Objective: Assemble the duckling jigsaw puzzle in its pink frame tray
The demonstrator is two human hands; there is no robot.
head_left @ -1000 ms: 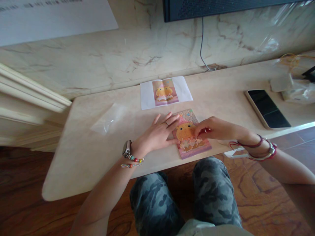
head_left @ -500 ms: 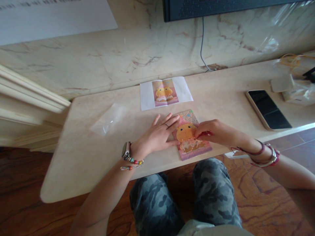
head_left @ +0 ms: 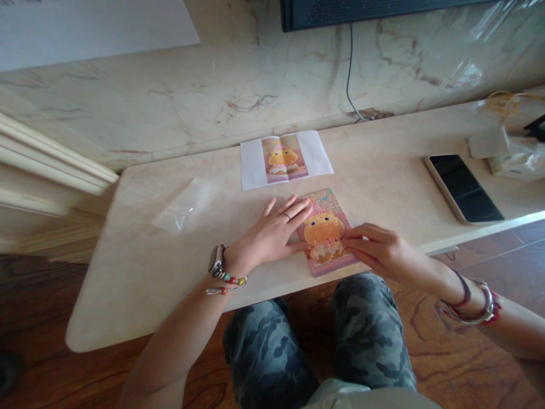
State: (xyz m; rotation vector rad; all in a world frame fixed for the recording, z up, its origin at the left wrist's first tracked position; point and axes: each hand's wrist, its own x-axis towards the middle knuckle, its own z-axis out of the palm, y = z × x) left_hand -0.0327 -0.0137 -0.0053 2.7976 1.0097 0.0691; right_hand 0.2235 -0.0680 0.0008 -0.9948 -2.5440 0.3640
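A small jigsaw puzzle [head_left: 325, 228] showing a yellow cartoon figure on a pink ground lies flat near the table's front edge. My left hand [head_left: 276, 232] rests with fingers spread, its fingertips over the puzzle's left side. At the puzzle's right edge, my right hand [head_left: 378, 250] has thumb and fingers pinched together, touching the edge. Whatever is between those fingertips is too small to make out. Behind the puzzle lies a creased white sheet [head_left: 254, 165] printed with the same yellow figure.
A clear plastic bag [head_left: 181, 210] lies to the left on the pale table [head_left: 128, 272]. On the right are a phone [head_left: 466, 190] and a cluster of plastic-wrapped items [head_left: 517, 156]. A dark screen [head_left: 361, 12] with a hanging cable [head_left: 349, 74] is above the table.
My right hand has shifted from over the puzzle's middle right outward to its right edge, its wrist lower and further right. My left hand holds its place.
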